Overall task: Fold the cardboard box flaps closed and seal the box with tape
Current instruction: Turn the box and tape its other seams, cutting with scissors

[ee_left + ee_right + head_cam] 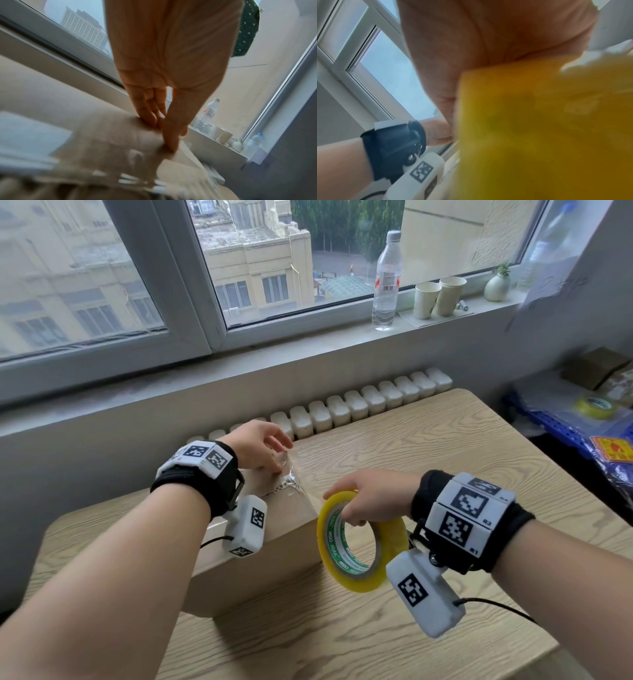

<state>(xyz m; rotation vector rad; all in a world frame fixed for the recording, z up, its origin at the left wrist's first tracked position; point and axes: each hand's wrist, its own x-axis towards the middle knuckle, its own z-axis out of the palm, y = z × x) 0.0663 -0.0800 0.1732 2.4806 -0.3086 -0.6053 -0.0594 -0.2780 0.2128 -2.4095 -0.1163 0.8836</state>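
A brown cardboard box (260,546) lies on the wooden table (445,457) with its flaps down. Crinkled clear tape (291,484) runs over the seam near its far right edge. My left hand (274,460) rests on the far top of the box, its straight fingertips (171,147) pressing the cardboard (111,142) beside the tape. My right hand (363,498) grips a yellow tape roll (325,529) by its upper rim, held upright just right of the box's near corner. In the right wrist view the blurred roll (539,128) fills the frame below my palm (488,47).
A white radiator (342,405) runs behind the table under the windowsill. On the sill stand a water bottle (387,278), two paper cups (426,299) and a small vase (496,285). At right, a blue rack holds bags and another yellow tape roll (596,405).
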